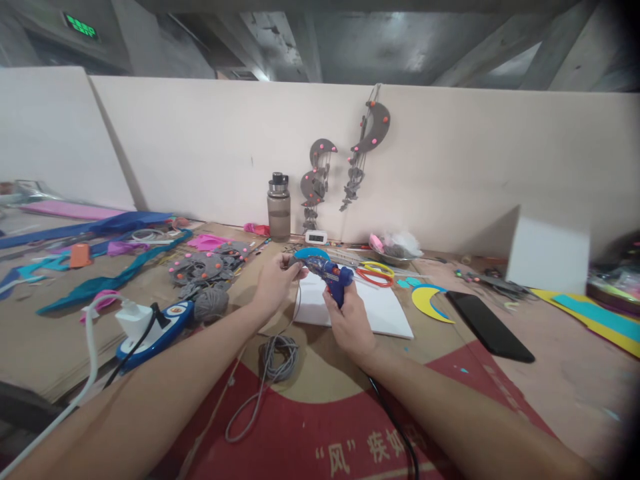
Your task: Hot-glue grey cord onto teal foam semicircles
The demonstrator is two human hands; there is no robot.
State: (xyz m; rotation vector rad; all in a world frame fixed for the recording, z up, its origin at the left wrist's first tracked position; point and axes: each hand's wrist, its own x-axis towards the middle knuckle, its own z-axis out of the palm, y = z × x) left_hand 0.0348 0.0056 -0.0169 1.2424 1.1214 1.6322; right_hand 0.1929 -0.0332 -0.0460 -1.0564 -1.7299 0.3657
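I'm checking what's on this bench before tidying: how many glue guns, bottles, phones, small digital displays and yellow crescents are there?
Glue gun, in the right hand: 1
Bottle: 1
Phone: 1
Small digital display: 1
Yellow crescent: 1
Total: 5

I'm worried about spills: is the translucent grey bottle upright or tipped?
Upright: the translucent grey bottle stands on its base, with its black lid at the top.
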